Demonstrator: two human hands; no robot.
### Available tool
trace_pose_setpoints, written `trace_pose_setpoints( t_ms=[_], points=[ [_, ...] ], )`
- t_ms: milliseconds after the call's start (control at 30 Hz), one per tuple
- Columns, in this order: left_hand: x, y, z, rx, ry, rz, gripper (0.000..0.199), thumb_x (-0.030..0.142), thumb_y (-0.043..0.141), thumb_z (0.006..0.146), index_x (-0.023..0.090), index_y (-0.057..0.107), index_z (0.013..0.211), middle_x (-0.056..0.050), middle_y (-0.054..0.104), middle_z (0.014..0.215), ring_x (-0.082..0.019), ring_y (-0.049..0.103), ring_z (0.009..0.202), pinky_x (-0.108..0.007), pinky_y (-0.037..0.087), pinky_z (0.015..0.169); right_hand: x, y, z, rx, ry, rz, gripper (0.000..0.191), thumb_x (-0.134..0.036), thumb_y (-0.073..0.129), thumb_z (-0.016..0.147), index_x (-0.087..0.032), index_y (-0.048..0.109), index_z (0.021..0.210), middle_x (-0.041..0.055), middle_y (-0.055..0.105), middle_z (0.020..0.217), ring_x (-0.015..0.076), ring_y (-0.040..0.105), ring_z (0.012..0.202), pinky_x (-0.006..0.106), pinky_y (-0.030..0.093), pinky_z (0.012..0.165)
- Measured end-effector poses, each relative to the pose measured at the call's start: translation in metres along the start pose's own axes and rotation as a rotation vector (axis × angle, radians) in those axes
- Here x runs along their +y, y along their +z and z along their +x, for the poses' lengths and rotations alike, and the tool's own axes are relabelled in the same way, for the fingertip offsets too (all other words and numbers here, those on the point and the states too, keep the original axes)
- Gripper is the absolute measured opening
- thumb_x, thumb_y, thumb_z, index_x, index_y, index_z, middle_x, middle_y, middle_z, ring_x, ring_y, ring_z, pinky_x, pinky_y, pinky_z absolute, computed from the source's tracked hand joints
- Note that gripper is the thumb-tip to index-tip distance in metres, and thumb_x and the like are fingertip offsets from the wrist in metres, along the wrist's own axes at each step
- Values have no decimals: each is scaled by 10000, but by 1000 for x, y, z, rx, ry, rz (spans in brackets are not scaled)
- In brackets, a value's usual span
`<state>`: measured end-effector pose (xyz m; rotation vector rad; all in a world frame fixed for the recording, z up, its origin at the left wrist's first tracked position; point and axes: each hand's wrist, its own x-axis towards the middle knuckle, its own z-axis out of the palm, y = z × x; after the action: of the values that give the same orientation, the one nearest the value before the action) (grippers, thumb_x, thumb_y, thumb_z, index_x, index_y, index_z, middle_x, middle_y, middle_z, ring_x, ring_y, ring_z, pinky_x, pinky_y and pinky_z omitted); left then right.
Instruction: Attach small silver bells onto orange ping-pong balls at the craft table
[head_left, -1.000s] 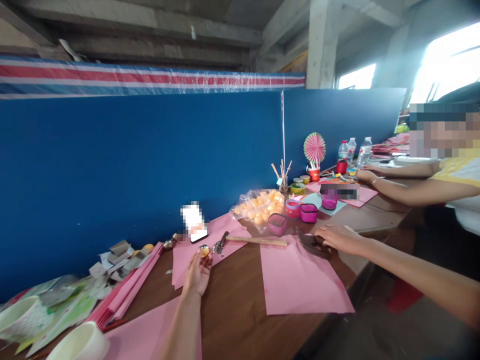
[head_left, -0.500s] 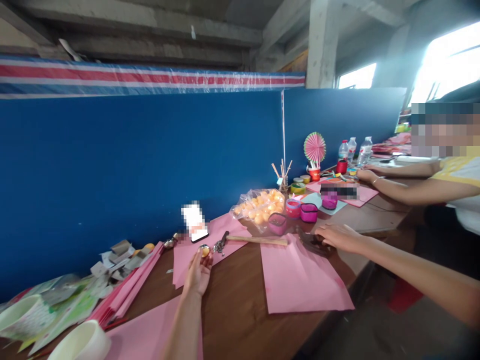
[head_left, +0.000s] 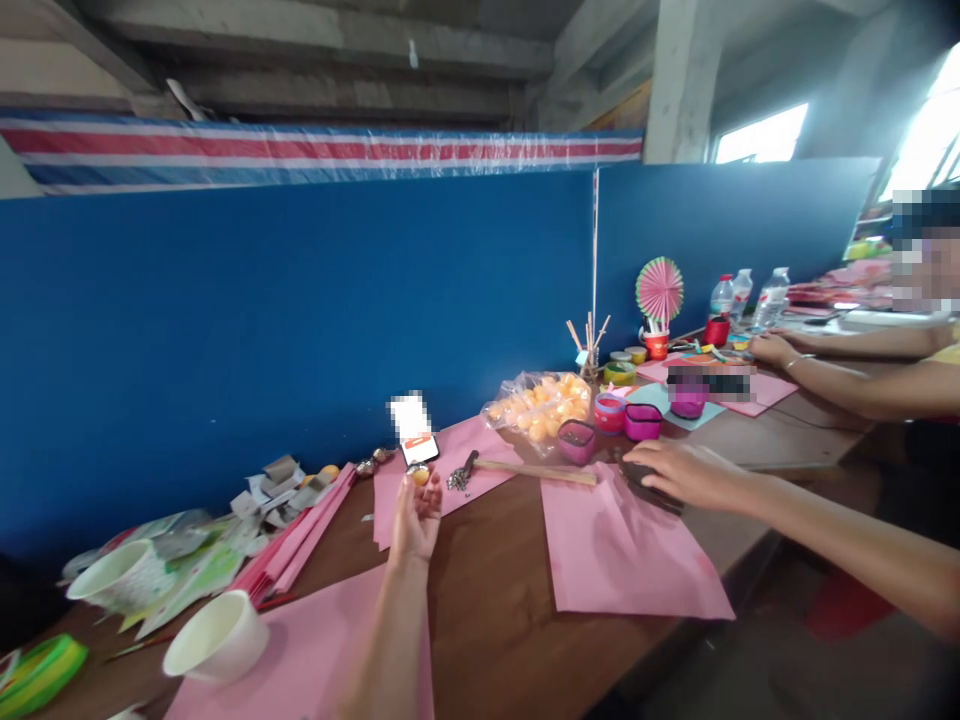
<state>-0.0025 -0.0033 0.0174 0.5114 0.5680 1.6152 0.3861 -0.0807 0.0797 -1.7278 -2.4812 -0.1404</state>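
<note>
My left hand (head_left: 417, 525) is closed with its fingertips on a small shiny round piece (head_left: 418, 474), orange-yellow inside, just in front of the phone (head_left: 417, 432). My right hand (head_left: 679, 472) lies over a dark object (head_left: 652, 488), fingers bent around it; its kind is unclear. That object rests at the far right corner of a pink sheet (head_left: 630, 560). Between my hands lies a hammer (head_left: 532, 470) with a wooden handle. Small metal bits (head_left: 459, 480) are heaped by its dark head.
A bag of orange balls (head_left: 536, 408) and pink tubs (head_left: 576, 440) stand behind the hammer. White bowls (head_left: 217, 640), folded pink paper (head_left: 311, 530) and scraps lie left. A blue partition (head_left: 300, 320) closes the back. A co-worker's arms (head_left: 847, 370) reach in from the right.
The view has swung left, so the scene sits farther right. My left hand has moved slightly away from me with the shiny piece, closer to the phone. My right hand stays on the dark object.
</note>
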Motion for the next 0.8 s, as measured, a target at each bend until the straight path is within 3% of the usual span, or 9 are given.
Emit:
trace_pose_setpoints(
  t_ms=[100, 200, 267, 333, 433, 500, 600, 700, 800],
  points=[
    [11, 18, -5, -52, 26, -28, 193, 253, 504, 777, 125, 595, 888, -97, 625, 948, -103, 608, 736, -158, 508, 596, -52, -1, -5, 4, -177, 102, 291, -231, 433, 798, -237, 548, 1065, 62, 567, 1071, 192, 533, 958, 306, 395, 836],
    [22, 35, -11, -127, 81, -84, 221, 297, 487, 787, 132, 599, 882, -95, 624, 942, -96, 599, 742, -139, 499, 593, -125, 9, -12, 15, -412, 242, 257, -254, 411, 834, -212, 561, 1039, 66, 590, 1035, 162, 530, 956, 279, 396, 841],
    [28, 44, -14, -154, 95, -114, 216, 300, 475, 794, 135, 602, 852, -92, 625, 925, -89, 595, 736, -137, 496, 603, -178, 24, -13, 75, -626, 252, 350, -362, 446, 819, -176, 513, 1107, 90, 568, 1095, 190, 489, 1026, 317, 374, 878],
    [34, 51, -15, -163, 97, -123, 215, 303, 475, 795, 136, 603, 838, -90, 625, 910, -87, 593, 729, -137, 495, 603, -226, 46, -9, 173, -772, 221, 378, -396, 395, 841, -188, 467, 1148, 53, 529, 1174, 192, 426, 1104, 341, 363, 892],
    [42, 58, -16, -171, 81, -114, 230, 314, 475, 793, 134, 599, 865, -92, 621, 909, -97, 594, 743, -148, 498, 598, -276, 84, 5, 337, -852, 141, 316, -366, 314, 881, -213, 497, 1089, 10, 515, 1201, 163, 419, 1115, 326, 376, 864],
    [46, 62, -15, -172, 78, -108, 226, 315, 480, 790, 140, 596, 873, -84, 622, 904, -95, 594, 732, -154, 500, 593, -293, 106, 14, 393, -867, 94, 301, -406, 332, 863, -235, 539, 1001, 2, 572, 1123, 174, 474, 1059, 349, 387, 833],
    [48, 64, -13, -126, 66, -78, 212, 313, 501, 777, 138, 595, 850, -78, 626, 889, -87, 594, 697, -154, 502, 582, -298, 124, 21, 458, -891, 76, 298, -422, 297, 872, -276, 528, 989, -30, 570, 1127, 151, 465, 1076, 345, 394, 806],
    [46, 62, -10, -103, 47, -41, 204, 305, 513, 769, 126, 596, 824, -83, 632, 855, -95, 602, 696, -161, 503, 578, -292, 126, 20, 501, -889, 88, 294, -404, 259, 888, -298, 499, 1021, -54, 553, 1147, 133, 466, 1070, 340, 397, 791],
    [43, 57, -4, -64, 54, -19, 197, 294, 511, 770, 117, 594, 789, -95, 636, 843, -111, 611, 718, -168, 503, 579, -287, 125, 18, 465, -903, 99, 262, -400, 297, 880, -297, 494, 1019, -57, 552, 1145, 137, 461, 1077, 341, 392, 799]
  ],
)
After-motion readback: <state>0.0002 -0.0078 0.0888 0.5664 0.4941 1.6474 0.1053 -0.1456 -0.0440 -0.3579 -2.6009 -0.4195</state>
